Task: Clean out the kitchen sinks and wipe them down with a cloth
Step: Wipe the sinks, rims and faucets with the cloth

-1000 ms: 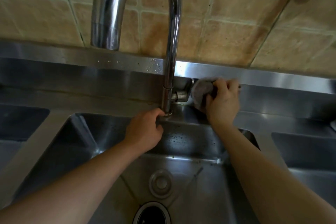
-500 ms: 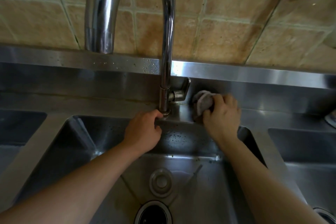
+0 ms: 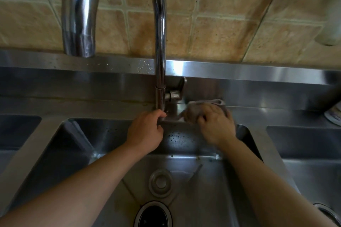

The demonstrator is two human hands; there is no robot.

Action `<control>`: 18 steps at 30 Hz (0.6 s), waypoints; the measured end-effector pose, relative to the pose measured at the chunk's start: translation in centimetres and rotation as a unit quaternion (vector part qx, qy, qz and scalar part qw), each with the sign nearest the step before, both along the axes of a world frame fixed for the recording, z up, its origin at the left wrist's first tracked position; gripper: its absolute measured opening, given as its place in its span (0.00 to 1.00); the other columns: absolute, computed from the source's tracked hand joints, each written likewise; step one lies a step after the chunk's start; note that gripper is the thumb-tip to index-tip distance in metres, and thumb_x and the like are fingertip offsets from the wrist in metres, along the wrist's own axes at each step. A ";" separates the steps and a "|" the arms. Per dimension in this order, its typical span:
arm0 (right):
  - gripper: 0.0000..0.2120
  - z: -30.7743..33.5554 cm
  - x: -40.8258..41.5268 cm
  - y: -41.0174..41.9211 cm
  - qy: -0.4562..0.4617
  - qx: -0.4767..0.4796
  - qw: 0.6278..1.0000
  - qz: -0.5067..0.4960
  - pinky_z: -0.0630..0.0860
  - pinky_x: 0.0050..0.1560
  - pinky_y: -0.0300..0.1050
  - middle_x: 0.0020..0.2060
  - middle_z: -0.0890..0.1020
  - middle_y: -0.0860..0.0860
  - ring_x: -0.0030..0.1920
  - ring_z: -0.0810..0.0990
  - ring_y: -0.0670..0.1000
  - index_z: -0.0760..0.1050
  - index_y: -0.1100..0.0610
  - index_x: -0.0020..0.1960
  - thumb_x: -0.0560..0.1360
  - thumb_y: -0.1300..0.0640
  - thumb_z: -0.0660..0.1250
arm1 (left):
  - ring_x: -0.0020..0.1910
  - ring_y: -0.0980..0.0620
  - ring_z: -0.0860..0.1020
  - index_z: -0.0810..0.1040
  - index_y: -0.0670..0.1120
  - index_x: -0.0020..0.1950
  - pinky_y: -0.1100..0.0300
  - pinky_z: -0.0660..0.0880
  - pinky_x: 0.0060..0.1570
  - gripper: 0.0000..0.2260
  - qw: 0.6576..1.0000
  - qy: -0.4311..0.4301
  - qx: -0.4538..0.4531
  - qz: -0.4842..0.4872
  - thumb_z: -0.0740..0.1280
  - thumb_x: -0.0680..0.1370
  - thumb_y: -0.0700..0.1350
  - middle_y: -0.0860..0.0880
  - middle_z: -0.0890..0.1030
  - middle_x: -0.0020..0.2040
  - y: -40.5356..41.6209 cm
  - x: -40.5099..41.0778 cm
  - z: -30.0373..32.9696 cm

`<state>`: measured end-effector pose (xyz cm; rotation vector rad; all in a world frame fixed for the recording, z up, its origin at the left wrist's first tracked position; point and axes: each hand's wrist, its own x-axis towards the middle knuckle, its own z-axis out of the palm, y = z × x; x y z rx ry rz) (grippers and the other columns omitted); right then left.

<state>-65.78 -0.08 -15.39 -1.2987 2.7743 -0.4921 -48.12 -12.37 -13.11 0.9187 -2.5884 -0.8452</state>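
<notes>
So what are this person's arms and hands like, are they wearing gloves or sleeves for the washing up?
No gloves and no sleeves in view. Both forearms are bare right to the bottom edge of the picture. The left hand and right hand are bare too, with no ring, watch or bracelet that shows from this side.

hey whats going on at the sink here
A person is wiping down a steel kitchen sink. The right hand holds a bunched grey cloth against the ledge just right of the faucet, below its handle. The left hand rests at the faucet's base, fingers curled around it. The middle basin below is wet, with its drain open and a round stopper lying beside it.
</notes>
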 end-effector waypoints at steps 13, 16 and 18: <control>0.23 -0.1 3.1 -3.5 0.014 0.038 0.995 0.091 0.56 0.71 0.56 0.72 0.63 0.48 0.72 0.59 0.54 0.62 0.46 0.72 0.77 0.47 0.56 | 0.56 0.51 0.76 0.73 0.51 0.64 0.56 0.73 0.56 0.18 0.999 -0.038 -0.013 -0.005 0.64 0.76 0.38 0.51 0.78 0.58 0.4 -0.8 0.6; 0.22 -0.1 0.8 -1.3 -0.014 0.037 0.995 0.094 0.53 0.73 0.56 0.72 0.63 0.45 0.73 0.59 0.50 0.62 0.43 0.72 0.78 0.47 0.55 | 0.56 0.50 0.75 0.74 0.51 0.62 0.57 0.73 0.54 0.15 0.999 -0.025 -0.039 0.002 0.64 0.76 0.39 0.50 0.77 0.56 1.3 -1.7 0.6; 0.21 0.0 -1.6 1.3 -0.024 0.026 0.999 0.008 0.56 0.72 0.55 0.70 0.65 0.49 0.71 0.62 0.54 0.64 0.45 0.71 0.78 0.48 0.57 | 0.57 0.50 0.74 0.74 0.50 0.61 0.56 0.73 0.55 0.15 0.998 -0.025 -0.048 -0.010 0.64 0.76 0.38 0.50 0.76 0.56 2.4 -3.0 0.7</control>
